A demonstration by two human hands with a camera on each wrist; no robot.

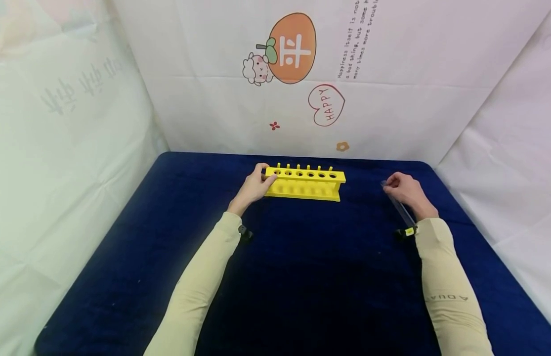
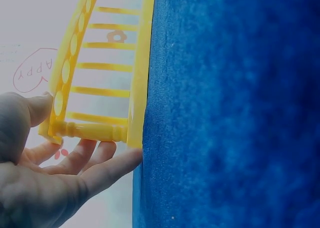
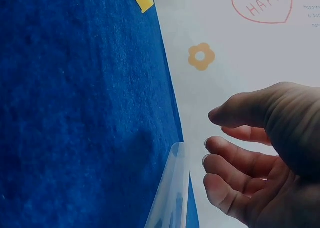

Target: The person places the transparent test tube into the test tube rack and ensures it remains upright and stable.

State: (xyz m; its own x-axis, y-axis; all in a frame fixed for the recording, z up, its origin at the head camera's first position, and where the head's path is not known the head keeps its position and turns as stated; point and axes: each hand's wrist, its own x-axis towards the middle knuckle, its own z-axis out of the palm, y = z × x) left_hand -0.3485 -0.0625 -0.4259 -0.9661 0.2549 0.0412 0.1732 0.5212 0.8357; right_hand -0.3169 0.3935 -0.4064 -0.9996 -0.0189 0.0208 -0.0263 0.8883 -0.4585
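A yellow test tube rack point(image 1: 304, 174) stands upright near the back of the table, with a row of several round holes along its top and pegs behind. My left hand point(image 1: 256, 186) grips its left end; in the left wrist view the thumb lies on the top bar and the fingers reach round the end post point(image 2: 95, 132). At the right, my right hand point(image 1: 406, 190) hovers over a clear tube point(image 1: 402, 210). The right wrist view shows its fingers point(image 3: 240, 160) loosely bent, with a gap to the thumb and the clear tube point(image 3: 172, 188) beside them, apart.
A dark blue cloth point(image 1: 319, 277) covers the table. White printed sheets hang behind it point(image 1: 213, 109) and on both sides. A small dark device with a yellow label point(image 1: 408, 231) sits at the right wrist, another point(image 1: 245, 233) at the left wrist.
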